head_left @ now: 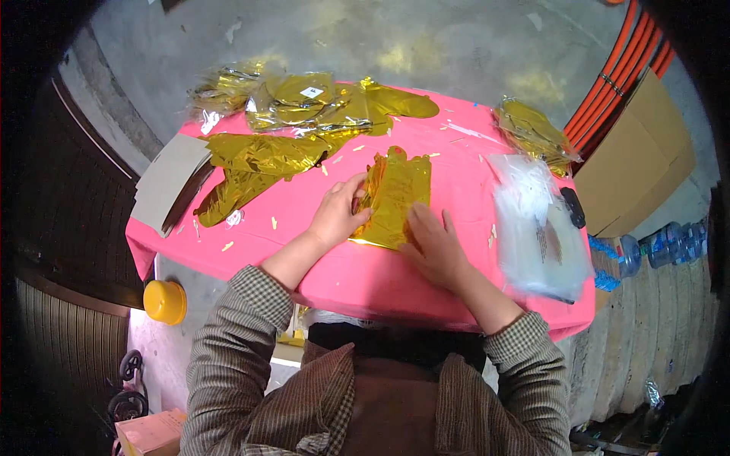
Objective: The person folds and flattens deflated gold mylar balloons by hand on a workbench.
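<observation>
A folded gold foil balloon [397,199] lies in front of me on a pink-covered table [456,190]. My left hand [338,214] is at its left edge, with curled fingers and thumb gripping the layered foil. On the opposite side, my right hand [436,245] rests against the lower right edge. Its fingers lie along the foil and the thumb stands apart. Farther left, an unfolded gold foil balloon [258,169] spreads over the cloth, partly under other foil. The undersides of both hands are hidden.
Plastic-wrapped gold foil packs [304,102] sit at the back left, another pack [532,129] at the back right. Clear plastic bags [544,243] lie to the right beside a small black object [572,207]. Grey card sheets [171,178] occupy the left edge. Small pale scraps are scattered around.
</observation>
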A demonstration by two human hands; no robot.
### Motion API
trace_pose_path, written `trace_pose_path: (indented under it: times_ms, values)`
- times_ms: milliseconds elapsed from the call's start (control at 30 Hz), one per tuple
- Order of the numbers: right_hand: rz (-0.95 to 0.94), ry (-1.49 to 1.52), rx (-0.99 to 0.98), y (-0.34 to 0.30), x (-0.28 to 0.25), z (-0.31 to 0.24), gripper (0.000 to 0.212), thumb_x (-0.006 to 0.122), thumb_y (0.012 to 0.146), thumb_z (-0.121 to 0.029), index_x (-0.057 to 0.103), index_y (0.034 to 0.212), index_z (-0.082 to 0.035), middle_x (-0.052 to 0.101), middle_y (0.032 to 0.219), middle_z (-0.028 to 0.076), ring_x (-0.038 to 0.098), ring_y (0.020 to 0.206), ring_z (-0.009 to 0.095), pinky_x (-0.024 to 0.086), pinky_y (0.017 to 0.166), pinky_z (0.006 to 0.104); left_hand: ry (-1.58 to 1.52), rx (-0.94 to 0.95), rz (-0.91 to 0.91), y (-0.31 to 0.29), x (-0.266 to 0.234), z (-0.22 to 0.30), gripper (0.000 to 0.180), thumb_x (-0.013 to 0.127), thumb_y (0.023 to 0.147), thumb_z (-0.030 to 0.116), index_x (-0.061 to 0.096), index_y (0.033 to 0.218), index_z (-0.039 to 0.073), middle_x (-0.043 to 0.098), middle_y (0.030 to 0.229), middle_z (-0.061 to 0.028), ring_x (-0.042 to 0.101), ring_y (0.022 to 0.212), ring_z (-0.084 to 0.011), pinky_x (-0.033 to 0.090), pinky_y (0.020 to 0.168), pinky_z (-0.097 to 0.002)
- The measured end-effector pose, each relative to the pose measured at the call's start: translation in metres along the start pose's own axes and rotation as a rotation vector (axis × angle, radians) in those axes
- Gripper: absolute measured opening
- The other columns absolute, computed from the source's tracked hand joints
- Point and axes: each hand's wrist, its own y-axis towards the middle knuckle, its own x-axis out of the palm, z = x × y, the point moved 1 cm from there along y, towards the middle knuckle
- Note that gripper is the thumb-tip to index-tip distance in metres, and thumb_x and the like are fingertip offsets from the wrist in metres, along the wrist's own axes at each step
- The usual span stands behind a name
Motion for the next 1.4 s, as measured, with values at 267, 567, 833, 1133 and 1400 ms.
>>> trace_pose_path:
  times_ms: [267, 567, 833, 1133, 1400]
  values:
    - [0.09, 0.033, 0.177, 0.006, -0.012, 0.035, 0.053, 0.05, 0.092, -0.031, 0.039, 0.135, -0.003, 0.038, 0.14, 0.018, 0.037, 0.13, 0.032, 0.026, 0.106, 0.0554, -0.13, -0.049, -0.005, 0.002, 0.003, -0.008, 0.062, 0.07, 0.076, 0.013, 0.041, 0.131, 0.005, 0.058, 0.105, -0.0158, 0.055, 0.098, -0.0296, 0.046, 0.087, -0.0381]
    - [-0.033, -0.016, 0.169, 0.009, -0.012, 0.032, 0.06, 0.048, 0.092, -0.037, 0.032, 0.141, -0.007, 0.034, 0.145, 0.015, 0.029, 0.135, 0.035, 0.02, 0.11, 0.0538, -0.251, -0.065, -0.018, 0.003, 0.008, -0.017, 0.062, 0.069, 0.077, 0.013, 0.041, 0.132, 0.004, 0.058, 0.105, -0.0164, 0.057, 0.097, -0.0284, 0.047, 0.085, -0.036]
    - [-0.111, -0.044, 0.042, 0.012, -0.017, 0.034, 0.062, 0.051, 0.091, -0.038, 0.029, 0.143, -0.013, 0.029, 0.148, 0.013, 0.024, 0.137, 0.037, 0.015, 0.111, 0.0548, -0.15, -0.084, -0.052, 0.004, 0.004, -0.01, 0.067, 0.071, 0.076, 0.014, 0.039, 0.134, 0.006, 0.058, 0.106, -0.0173, 0.055, 0.103, -0.0312, 0.045, 0.09, -0.0388]
    - [-0.104, 0.176, 0.131, 0.022, -0.016, 0.039, 0.064, 0.056, 0.086, -0.038, 0.035, 0.14, -0.012, 0.036, 0.144, 0.013, 0.029, 0.136, 0.034, 0.01, 0.112, 0.0546, -0.061, 0.011, -0.022, 0.006, 0.002, -0.009, 0.074, 0.074, 0.072, 0.015, 0.038, 0.135, 0.007, 0.059, 0.105, -0.0146, 0.055, 0.102, -0.0311, 0.045, 0.09, -0.0388]
    - [0.108, 0.228, 0.108, 0.017, -0.003, 0.04, 0.053, 0.061, 0.084, -0.03, 0.048, 0.13, -0.008, 0.046, 0.136, 0.017, 0.035, 0.132, 0.035, 0.015, 0.11, 0.0563, -0.221, -0.068, -0.094, 0.013, 0.004, -0.015, 0.075, 0.074, 0.072, 0.013, 0.035, 0.137, 0.007, 0.059, 0.104, -0.014, 0.056, 0.099, -0.0291, 0.046, 0.089, -0.0374]
